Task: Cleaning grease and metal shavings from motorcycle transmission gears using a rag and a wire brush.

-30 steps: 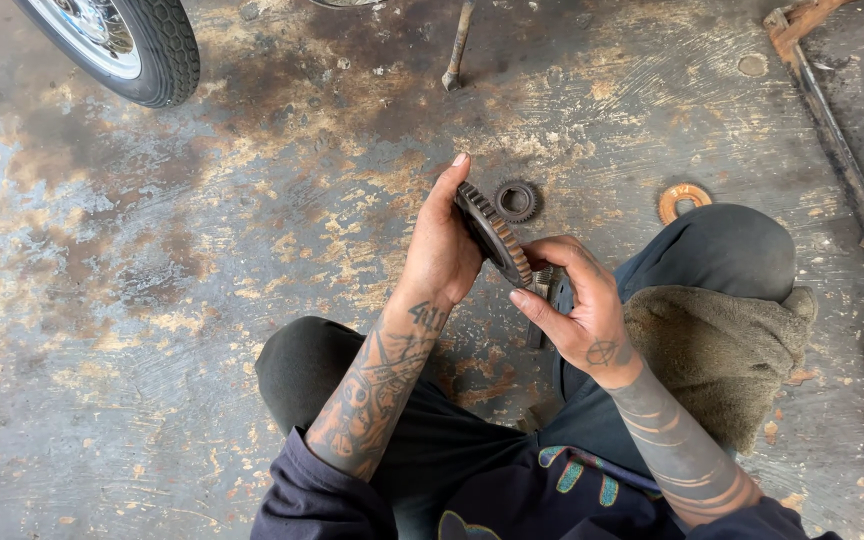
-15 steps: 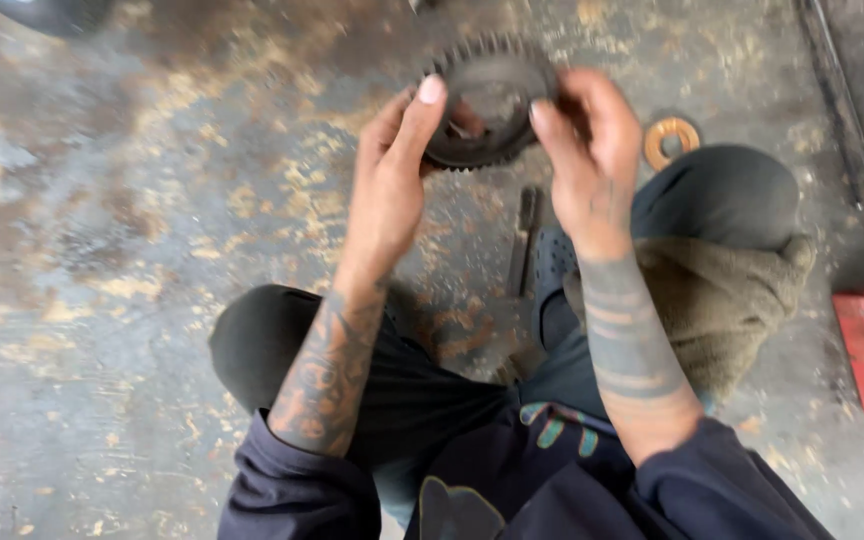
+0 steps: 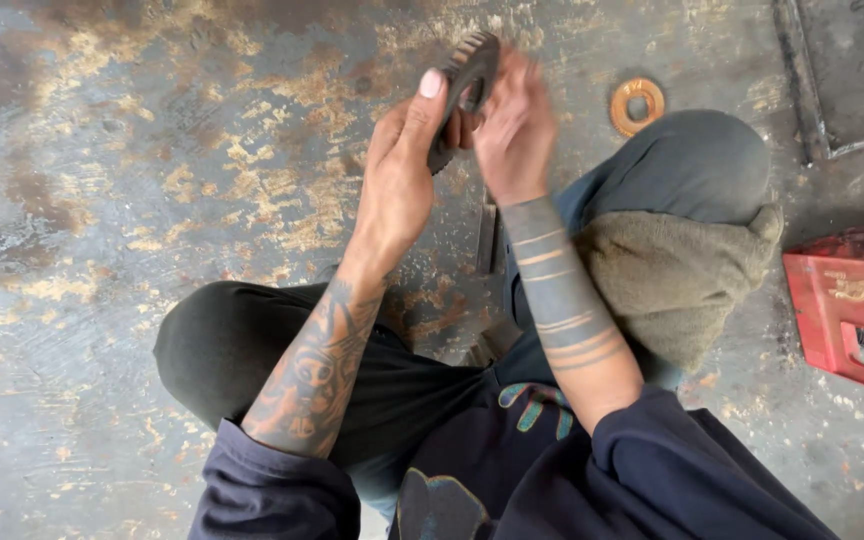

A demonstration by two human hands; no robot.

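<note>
The gear (image 3: 464, 88) is dark, near-black metal with toothed ridges round its edge. Dark tattoo figures cover the left forearm (image 3: 314, 370), while the right forearm (image 3: 562, 295) carries solid black bands split by thin bare stripes. The sleeves (image 3: 652, 470) are navy. The rag (image 3: 677, 275) over the knee is dull olive-brown. Far right lies an orange, rust-coloured ring (image 3: 637, 105); the box (image 3: 847, 300) at right is red. The floor (image 3: 102, 200) is grey, mottled with ochre and brown stains.

place: workshop | signs: oil-stained concrete floor (image 3: 132, 200); toothed gear (image 3: 464, 90); rusty washer (image 3: 637, 105); red crate (image 3: 847, 300)
</note>
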